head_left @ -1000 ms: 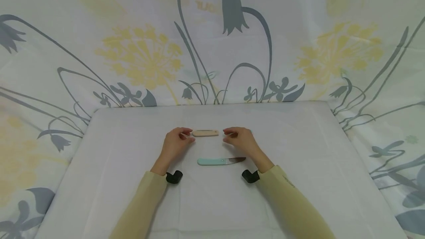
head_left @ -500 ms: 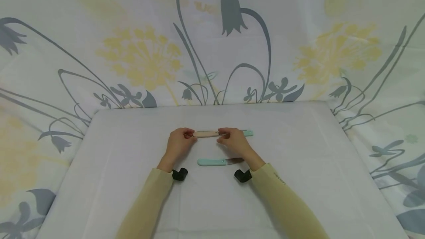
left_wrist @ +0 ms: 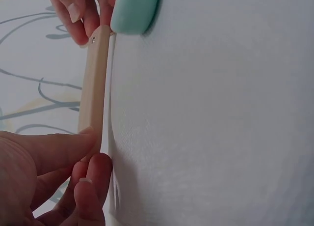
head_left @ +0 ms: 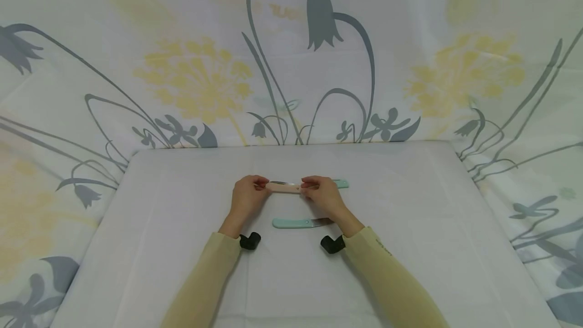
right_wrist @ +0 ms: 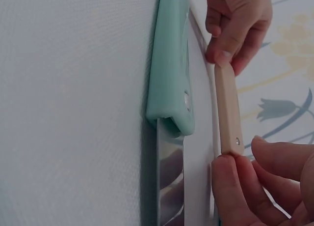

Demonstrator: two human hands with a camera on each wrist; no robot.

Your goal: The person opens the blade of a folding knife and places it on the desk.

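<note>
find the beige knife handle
Near the centre of the head view, the beige knife handle lies between the left hand and right hand, beyond the open green knife.

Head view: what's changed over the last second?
The right hand moved left to the right end of the beige knife; whether it grips there is unclear. The left hand eased right and now pinches the left end. The beige knife tilted slightly, right end toward the person. More of the far teal knife shows. The near teal knife stayed put.
</note>
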